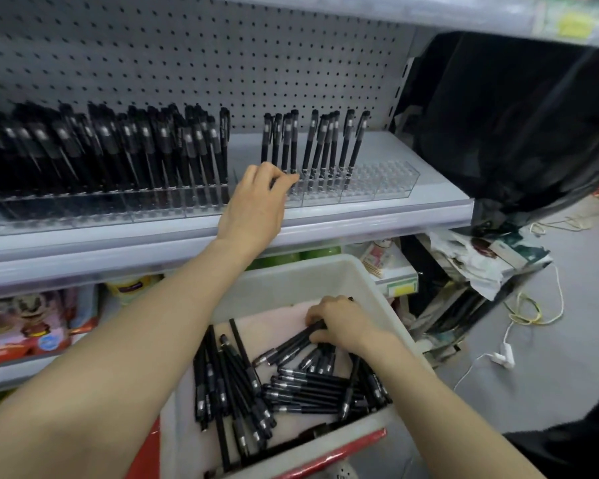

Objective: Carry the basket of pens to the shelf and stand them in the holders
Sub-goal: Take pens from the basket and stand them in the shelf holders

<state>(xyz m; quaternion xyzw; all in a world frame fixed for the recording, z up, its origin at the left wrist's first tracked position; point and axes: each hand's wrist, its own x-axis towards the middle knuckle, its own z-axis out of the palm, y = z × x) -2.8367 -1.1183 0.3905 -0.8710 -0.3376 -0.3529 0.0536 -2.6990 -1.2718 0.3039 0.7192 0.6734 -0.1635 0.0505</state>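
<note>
A white basket [377, 292] sits low in front of me with several loose black pens [301, 392] lying in it. My right hand [343, 323] is inside the basket and grips a black pen [291, 344] near the top of the pile. My left hand [260, 202] reaches up to the shelf and pinches a black pen at the clear holder [377, 184]. Several pens [319, 143] stand upright in that holder. A longer clear holder [66, 212] to the left is packed with upright black pens.
The grey shelf edge [360, 219] runs across the middle, with a pegboard back wall [187, 57] behind. Packaged goods [32, 323] fill the lower shelf at left. A black bag [516, 115], papers [481, 261] and a white cable [498, 357] lie at the right.
</note>
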